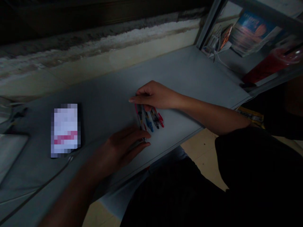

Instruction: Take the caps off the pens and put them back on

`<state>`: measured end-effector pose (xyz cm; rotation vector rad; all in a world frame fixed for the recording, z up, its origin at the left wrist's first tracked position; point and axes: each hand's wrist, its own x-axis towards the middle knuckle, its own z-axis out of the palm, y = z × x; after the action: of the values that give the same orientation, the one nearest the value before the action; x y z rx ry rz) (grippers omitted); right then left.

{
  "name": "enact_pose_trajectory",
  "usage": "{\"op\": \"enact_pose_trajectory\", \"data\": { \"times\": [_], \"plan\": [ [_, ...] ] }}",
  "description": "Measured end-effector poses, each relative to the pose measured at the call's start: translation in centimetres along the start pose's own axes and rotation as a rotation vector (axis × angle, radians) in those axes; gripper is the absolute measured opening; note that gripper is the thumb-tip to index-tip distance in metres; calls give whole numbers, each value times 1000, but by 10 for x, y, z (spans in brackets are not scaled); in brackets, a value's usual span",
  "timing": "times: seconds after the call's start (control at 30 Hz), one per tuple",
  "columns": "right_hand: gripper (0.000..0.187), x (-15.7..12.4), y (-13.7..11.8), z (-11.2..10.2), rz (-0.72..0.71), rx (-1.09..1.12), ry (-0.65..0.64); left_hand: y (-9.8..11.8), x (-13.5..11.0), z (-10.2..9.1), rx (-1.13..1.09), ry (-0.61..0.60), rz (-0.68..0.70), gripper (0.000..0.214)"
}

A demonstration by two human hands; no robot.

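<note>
Several pens lie side by side on the grey table (184, 72), roughly pointing towards me. Among them are a blue pen (149, 123), a dark pen (156, 121) and a red pen (161, 119). At the left of the row, a slim pen with a pink part (136, 108) runs between my hands. My left hand (123, 143) pinches its near end, where a shiny tip shows between thumb and fingers. Over the pens' far ends, my right hand (155, 96) is closed with curled fingers at that same pen; its palm hides the other pens' tops.
A phone with a lit, blurred screen (65, 130) lies to the left, near a cable (47, 179) and a pale flat object (11, 151). On the right stand a shelf frame (209, 23), a cup of red drink (267, 66) and a stack of booklets (251, 34). A wall (113, 58) borders the back.
</note>
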<state>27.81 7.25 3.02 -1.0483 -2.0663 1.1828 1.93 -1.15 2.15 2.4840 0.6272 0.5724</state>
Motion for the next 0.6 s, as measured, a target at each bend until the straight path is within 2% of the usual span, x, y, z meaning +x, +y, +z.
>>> {"op": "enact_pose_trajectory", "data": {
  "times": [0.27,0.43,0.6],
  "plan": [
    [53,0,-8,-1,49,-40,10,0,0,-1,-21,1,-10,25],
    [56,-1,-10,-3,53,-51,9,-2,1,-2,-9,-28,-34,27],
    [52,0,-11,-2,70,-83,-4,-3,-1,-2,-17,-3,-25,26]
  ]
}}
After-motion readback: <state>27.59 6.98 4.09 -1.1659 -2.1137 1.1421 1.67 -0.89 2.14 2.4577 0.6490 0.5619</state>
